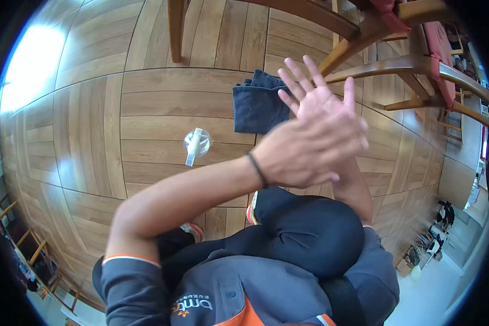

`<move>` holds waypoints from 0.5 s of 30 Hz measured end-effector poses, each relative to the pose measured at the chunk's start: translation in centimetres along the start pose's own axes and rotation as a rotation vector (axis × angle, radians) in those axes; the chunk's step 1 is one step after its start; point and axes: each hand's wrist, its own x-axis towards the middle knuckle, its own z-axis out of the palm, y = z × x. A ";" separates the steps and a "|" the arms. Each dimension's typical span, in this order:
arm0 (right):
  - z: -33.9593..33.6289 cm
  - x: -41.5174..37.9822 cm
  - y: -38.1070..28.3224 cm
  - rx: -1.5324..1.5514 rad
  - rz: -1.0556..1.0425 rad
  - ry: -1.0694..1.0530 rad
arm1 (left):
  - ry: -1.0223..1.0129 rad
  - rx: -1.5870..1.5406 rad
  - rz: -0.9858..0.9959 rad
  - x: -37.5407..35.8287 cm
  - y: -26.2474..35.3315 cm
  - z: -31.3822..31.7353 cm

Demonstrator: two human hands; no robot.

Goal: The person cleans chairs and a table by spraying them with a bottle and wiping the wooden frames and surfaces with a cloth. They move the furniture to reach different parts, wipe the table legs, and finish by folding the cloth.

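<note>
My right hand (316, 98) is held up with its palm toward me and fingers spread, holding nothing. Across its lower palm and wrist passes my left hand (309, 149), blurred by motion, its fingers stretched to the right. A dark band (257, 169) circles my left wrist. Just beyond the hands a folded dark blue cloth (259, 108), denim-like, lies on the wooden floor, its right part hidden by my right hand. Left of the cloth sits a small clear round object (203, 144) with a pale flat strip (193, 149) lying across it.
Wooden chairs with red cushions (443, 65) stand at the upper right, and a chair leg (176, 32) comes down at the top. My bent knee (320, 233) is close below the hands. Assorted items (429, 244) sit along the right wall.
</note>
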 end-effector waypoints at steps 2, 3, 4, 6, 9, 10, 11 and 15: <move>1.4 -0.4 1.2 0.023 0.026 -0.045 | -0.004 0.079 0.136 0.1 -1.8 3.4; 1.8 -0.6 1.1 -0.023 0.062 -0.041 | -0.004 0.114 0.201 0.4 -3.1 4.2; 2.2 -0.8 1.2 -0.081 0.025 0.065 | 0.039 0.047 0.087 0.2 -4.9 3.7; 2.7 -0.7 1.4 -0.204 -0.060 0.266 | 0.154 0.171 -0.141 0.0 -8.2 1.1; 0.6 -1.5 0.2 -0.005 0.099 0.009 | -0.089 0.157 -1.033 -0.8 -11.0 -0.9; 0.5 -1.4 0.0 0.033 0.106 -0.113 | 0.105 0.101 -0.963 -0.9 -11.1 -0.4; 0.6 -1.5 -0.1 0.021 0.077 -0.053 | 0.294 0.040 -0.894 -1.5 -10.6 0.4; 2.5 -0.5 0.3 -0.089 0.018 0.070 | 0.692 -0.617 -0.908 -0.4 -6.1 1.7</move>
